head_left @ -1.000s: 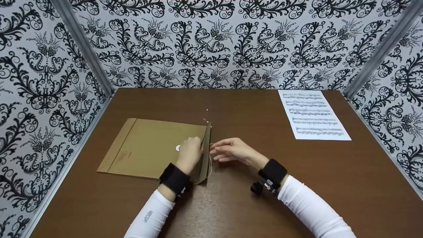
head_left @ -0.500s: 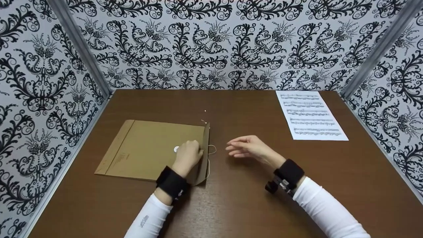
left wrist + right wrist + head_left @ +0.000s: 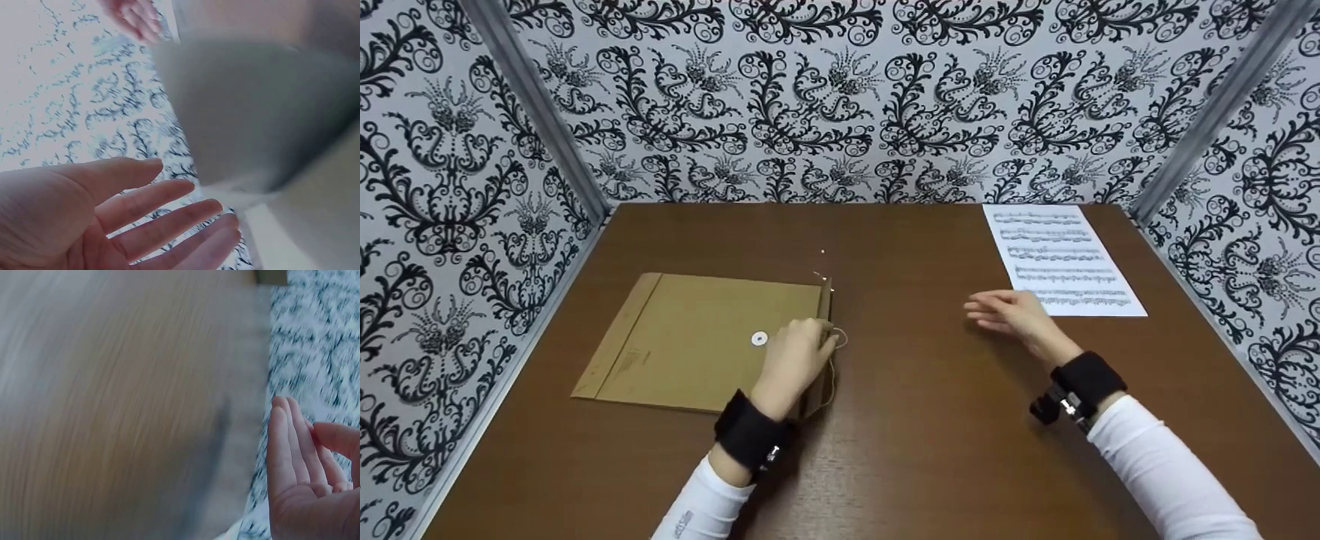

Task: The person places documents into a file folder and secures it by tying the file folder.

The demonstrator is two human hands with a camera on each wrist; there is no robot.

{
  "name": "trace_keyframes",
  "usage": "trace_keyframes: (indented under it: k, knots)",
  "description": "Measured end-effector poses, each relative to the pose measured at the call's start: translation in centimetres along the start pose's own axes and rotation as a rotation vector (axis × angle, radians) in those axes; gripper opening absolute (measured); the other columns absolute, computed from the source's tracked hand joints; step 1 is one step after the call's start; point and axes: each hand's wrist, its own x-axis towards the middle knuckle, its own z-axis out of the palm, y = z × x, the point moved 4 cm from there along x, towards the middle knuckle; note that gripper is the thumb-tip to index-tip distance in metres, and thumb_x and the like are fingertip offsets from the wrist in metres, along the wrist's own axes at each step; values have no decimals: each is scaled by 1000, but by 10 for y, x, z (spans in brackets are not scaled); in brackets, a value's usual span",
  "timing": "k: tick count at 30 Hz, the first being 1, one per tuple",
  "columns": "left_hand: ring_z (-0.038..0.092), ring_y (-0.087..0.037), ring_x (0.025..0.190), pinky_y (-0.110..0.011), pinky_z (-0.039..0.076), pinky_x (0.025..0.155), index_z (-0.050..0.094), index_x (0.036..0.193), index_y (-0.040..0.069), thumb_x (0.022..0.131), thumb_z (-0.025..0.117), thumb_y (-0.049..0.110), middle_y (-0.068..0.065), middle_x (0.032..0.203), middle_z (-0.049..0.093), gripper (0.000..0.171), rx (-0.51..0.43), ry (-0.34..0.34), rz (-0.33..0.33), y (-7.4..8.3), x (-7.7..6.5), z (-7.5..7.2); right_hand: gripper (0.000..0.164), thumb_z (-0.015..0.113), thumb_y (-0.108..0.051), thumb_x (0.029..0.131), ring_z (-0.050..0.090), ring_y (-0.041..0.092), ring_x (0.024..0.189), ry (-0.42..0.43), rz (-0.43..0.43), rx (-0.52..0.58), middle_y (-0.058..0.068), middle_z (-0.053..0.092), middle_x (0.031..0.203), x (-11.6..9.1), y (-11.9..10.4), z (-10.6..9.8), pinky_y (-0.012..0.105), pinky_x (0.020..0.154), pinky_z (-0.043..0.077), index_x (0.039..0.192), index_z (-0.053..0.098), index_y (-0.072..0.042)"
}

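Note:
A brown cardboard envelope [image 3: 705, 341] with a white round button [image 3: 759, 338] lies on the left part of the table. Its flap is at the right end, where a thin string [image 3: 841, 339] loops out. Over that end is my left hand [image 3: 799, 360], which hides part of the flap. In the left wrist view the fingers [image 3: 169, 225] look extended, with a gap from the thumb and nothing pinched. My right hand [image 3: 1011, 319] is in the air by the near left corner of a sheet of music [image 3: 1061, 259], its fingers loosely extended and holding nothing.
The brown table [image 3: 915, 450] is bounded by patterned walls [image 3: 840, 97] at the back and both sides. Small white bits [image 3: 823, 276] lie just beyond the envelope's far right corner.
My right hand has moved away from the envelope's flap, rightward to the sheet of music. My left hand has loosened its curled fingers at the flap, which now stands lower.

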Motion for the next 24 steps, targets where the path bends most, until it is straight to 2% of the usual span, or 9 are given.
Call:
trace_keyframes:
  k: [4, 9, 10, 13, 16, 18, 20, 22, 24]
  knots:
    - [76, -32, 80, -43, 60, 63, 80, 105, 11, 96, 70, 23, -8, 100, 81, 18, 14, 44, 43, 15, -4, -2, 54, 52, -13, 107, 75, 0, 84, 93, -39, -45, -11, 79, 93, 3, 4, -34, 17, 81, 60, 143, 38, 23]
    - [77, -31, 80, -43, 60, 63, 80, 107, 12, 96, 71, 24, -8, 100, 81, 19, 38, 90, 127, 36, -12, 1, 48, 48, -8, 106, 71, -6, 74, 274, -89, -141, -19, 73, 78, 0, 10, -77, 15, 77, 60, 138, 41, 28]
    - [77, -30, 79, -43, 60, 62, 80, 106, 12, 96, 71, 24, -7, 99, 81, 19, 44, 87, 140, 40, -13, 3, 46, 48, -7, 105, 70, -8, 72, 315, -102, -191, -15, 74, 78, -2, 10, -84, 15, 75, 60, 135, 45, 28]
    - [77, -28, 78, -41, 60, 61, 81, 105, 13, 95, 72, 25, -6, 97, 81, 18, 61, 90, 176, 50, -16, 8, 42, 49, -10, 104, 63, -15, 66, 439, -137, -407, 13, 80, 84, -7, 10, -102, 10, 67, 56, 128, 56, 24]
    - [77, -25, 76, -38, 59, 59, 81, 105, 14, 95, 72, 25, -4, 96, 82, 18, 62, 74, 190, 57, -16, 13, 38, 52, -12, 102, 57, -17, 63, 552, -162, -645, 31, 75, 106, -11, 9, -114, 6, 59, 48, 121, 66, 18]
    - [77, -24, 77, -37, 59, 60, 81, 105, 15, 95, 72, 25, -2, 96, 82, 17, 62, 66, 200, 62, -17, 16, 36, 52, -14, 102, 64, -3, 64, 610, -170, -763, 31, 73, 109, -12, 10, -121, 10, 61, 44, 117, 69, 15]
    - [77, -23, 77, -37, 59, 60, 81, 107, 16, 95, 72, 26, -1, 97, 82, 18, 67, 43, 202, 67, -17, 20, 35, 52, -13, 101, 73, 23, 73, 651, -174, -813, 33, 73, 109, -13, 11, -128, 25, 69, 52, 115, 70, 14]
    - [77, -23, 78, -37, 59, 60, 81, 108, 17, 95, 72, 27, -1, 97, 82, 19, 88, 30, 208, 70, -18, 24, 35, 50, -12, 101, 71, 47, 92, 684, -169, -847, 35, 71, 111, -14, 11, -135, 44, 79, 55, 115, 70, 15]
    - [77, -23, 78, -37, 59, 60, 81, 108, 18, 94, 73, 28, -1, 96, 81, 19, 109, 28, 216, 72, -19, 29, 36, 48, -11, 101, 65, 57, 107, 701, -145, -872, 37, 68, 116, -16, 12, -140, 60, 88, 52, 116, 69, 14]
